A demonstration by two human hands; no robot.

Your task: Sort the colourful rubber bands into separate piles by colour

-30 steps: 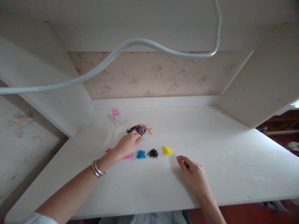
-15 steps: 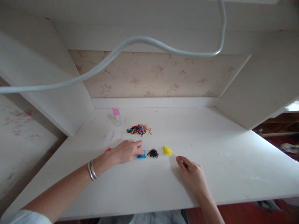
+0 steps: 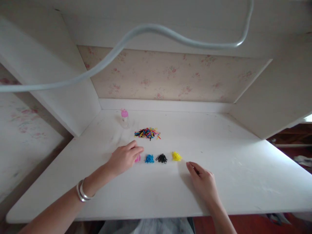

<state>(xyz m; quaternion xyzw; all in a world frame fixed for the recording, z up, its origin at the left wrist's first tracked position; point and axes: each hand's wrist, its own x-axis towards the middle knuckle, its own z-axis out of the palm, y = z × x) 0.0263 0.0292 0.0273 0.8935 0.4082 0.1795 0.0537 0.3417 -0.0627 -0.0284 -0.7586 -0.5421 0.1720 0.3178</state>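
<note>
A mixed pile of small coloured pieces (image 3: 147,133) lies on the white desk (image 3: 243,175). In front of it stand small sorted heaps in a row: pink (image 3: 137,158), blue (image 3: 149,158), black (image 3: 161,158) and yellow (image 3: 176,156). My left hand (image 3: 124,157) rests on the desk over the pink heap, half covering it, fingers loosely curled and apart. My right hand (image 3: 202,182) lies on the desk just right of the yellow heap, fingers curled with the fingertips together; what it holds, if anything, is hidden.
A small clear bottle with a pink cap (image 3: 124,118) stands at the back left. White side panels and a flowered back wall enclose the desk. A grey cable (image 3: 151,31) hangs across the top of the view.
My left hand drew back from the mixed pile toward me, passed over the blue heap, and now rests at the pink heap. My right hand has stayed in place.
</note>
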